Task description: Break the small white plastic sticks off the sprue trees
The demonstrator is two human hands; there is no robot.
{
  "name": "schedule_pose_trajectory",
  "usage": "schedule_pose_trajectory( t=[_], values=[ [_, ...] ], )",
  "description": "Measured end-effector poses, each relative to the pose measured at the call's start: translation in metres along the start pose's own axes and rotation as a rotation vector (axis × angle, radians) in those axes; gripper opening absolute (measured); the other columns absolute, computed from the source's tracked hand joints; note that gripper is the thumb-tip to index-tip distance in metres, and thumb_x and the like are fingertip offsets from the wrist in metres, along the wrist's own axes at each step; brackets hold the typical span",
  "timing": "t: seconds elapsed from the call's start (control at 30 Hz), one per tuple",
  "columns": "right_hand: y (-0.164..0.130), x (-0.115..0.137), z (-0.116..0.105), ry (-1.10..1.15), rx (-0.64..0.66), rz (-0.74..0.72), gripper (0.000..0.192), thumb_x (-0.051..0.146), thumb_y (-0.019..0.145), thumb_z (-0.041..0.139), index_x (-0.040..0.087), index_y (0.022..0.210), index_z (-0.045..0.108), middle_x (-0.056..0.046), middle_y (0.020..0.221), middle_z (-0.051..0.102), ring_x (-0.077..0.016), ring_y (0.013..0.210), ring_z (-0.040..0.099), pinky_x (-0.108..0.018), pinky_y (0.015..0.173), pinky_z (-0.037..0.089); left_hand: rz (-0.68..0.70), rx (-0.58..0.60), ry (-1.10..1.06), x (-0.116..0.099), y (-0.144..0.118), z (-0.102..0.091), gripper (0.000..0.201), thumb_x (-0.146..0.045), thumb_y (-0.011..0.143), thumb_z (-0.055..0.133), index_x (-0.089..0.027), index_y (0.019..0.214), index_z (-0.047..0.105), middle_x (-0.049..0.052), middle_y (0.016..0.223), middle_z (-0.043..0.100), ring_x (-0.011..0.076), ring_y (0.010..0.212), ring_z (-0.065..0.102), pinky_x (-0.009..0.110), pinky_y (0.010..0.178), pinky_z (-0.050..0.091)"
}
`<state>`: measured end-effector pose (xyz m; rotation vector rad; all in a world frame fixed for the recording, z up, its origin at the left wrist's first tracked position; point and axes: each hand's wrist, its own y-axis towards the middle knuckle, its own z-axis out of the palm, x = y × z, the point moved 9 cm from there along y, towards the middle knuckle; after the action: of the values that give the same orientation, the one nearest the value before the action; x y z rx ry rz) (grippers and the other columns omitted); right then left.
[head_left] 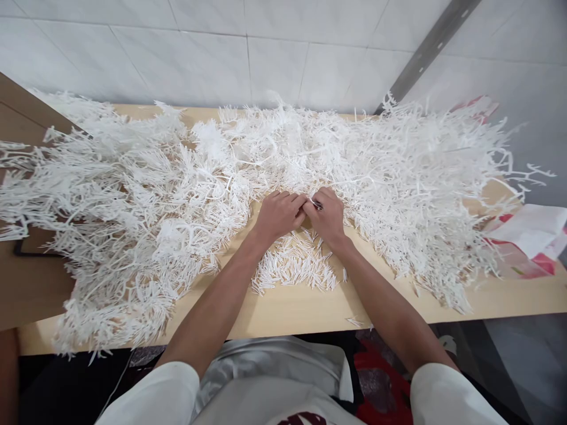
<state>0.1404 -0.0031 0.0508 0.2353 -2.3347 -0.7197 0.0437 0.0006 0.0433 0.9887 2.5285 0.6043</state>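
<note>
My left hand (281, 213) is closed over the middle of the table, knuckles up, and its fingers hide whatever they hold. Right beside it, thumbs close together, my right hand (329, 217) is curled round a small dark object (317, 205), mostly hidden by the fingers. A thin white bit shows between the two hands. Below them lies a loose pile of short white sticks (295, 265). Tangled white branching plastic pieces (283, 141) spread in a thick heap just beyond the hands.
The heap runs along the pale wooden table (287, 310) to both sides. At the left stands a cardboard box (31, 283); at the right, a pink and white plastic bag (529, 239). A tiled wall (212, 59) closes off the back, with a grey metal post (425, 56).
</note>
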Motion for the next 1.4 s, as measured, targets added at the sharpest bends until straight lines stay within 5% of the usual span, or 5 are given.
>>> schedule_pose_trajectory(
  t=[0.3, 0.6, 1.0, 1.27, 1.4],
  values=[
    [0.002, -0.026, -0.02, 0.114, -0.107, 0.181, 0.029, 0.026, 0.087, 0.05, 0.022, 0.061, 0.039, 0.003, 0.062, 0.046, -0.0132, 0.061, 0.044, -0.03, 0.06, 0.035, -0.302, -0.141, -0.141, 0.04, -0.003, -0.015, 0.021, -0.018, 0.083, 0.045, -0.019, 0.068, 0.059, 0.001, 0.057, 0.06, 0.0127, 0.053, 0.048, 0.028, 0.053, 0.029],
    [0.004, -0.012, -0.007, 0.28, 0.074, 0.081, 0.039, 0.048, 0.093, 0.049, 0.021, 0.068, 0.058, 0.0, 0.069, 0.058, -0.0134, 0.065, 0.053, -0.031, 0.065, 0.042, -0.073, -0.075, -0.415, 0.018, 0.005, -0.015, 0.034, -0.022, 0.09, 0.048, -0.018, 0.124, 0.053, 0.008, 0.119, 0.064, 0.0163, 0.108, 0.059, 0.03, 0.091, 0.048],
    [0.003, -0.006, -0.008, 0.003, -0.029, -0.027, 0.04, 0.032, 0.091, 0.05, 0.022, 0.059, 0.028, 0.003, 0.059, 0.037, -0.0124, 0.06, 0.039, -0.03, 0.062, 0.033, 0.048, -0.022, -0.133, 0.001, 0.005, -0.003, 0.025, -0.025, 0.095, 0.042, -0.018, 0.074, 0.052, 0.001, 0.07, 0.061, 0.0126, 0.066, 0.054, 0.028, 0.065, 0.04],
    [0.005, -0.022, -0.002, 0.066, 0.071, 0.135, 0.041, 0.041, 0.095, 0.045, 0.022, 0.061, 0.031, 0.004, 0.06, 0.038, -0.0113, 0.058, 0.038, -0.029, 0.058, 0.031, 0.068, -0.103, -0.101, 0.001, 0.004, -0.009, 0.018, -0.027, 0.097, 0.043, -0.017, 0.1, 0.059, 0.001, 0.081, 0.066, 0.0107, 0.069, 0.059, 0.024, 0.063, 0.04],
    [0.005, -0.021, 0.002, 0.024, 0.109, 0.105, 0.041, 0.04, 0.095, 0.045, 0.022, 0.061, 0.031, 0.003, 0.06, 0.04, -0.0117, 0.058, 0.039, -0.03, 0.058, 0.029, 0.05, -0.097, -0.082, 0.003, 0.003, -0.006, 0.02, -0.024, 0.097, 0.043, -0.017, 0.086, 0.058, 0.0, 0.075, 0.065, 0.0103, 0.065, 0.057, 0.024, 0.061, 0.039]
  ],
)
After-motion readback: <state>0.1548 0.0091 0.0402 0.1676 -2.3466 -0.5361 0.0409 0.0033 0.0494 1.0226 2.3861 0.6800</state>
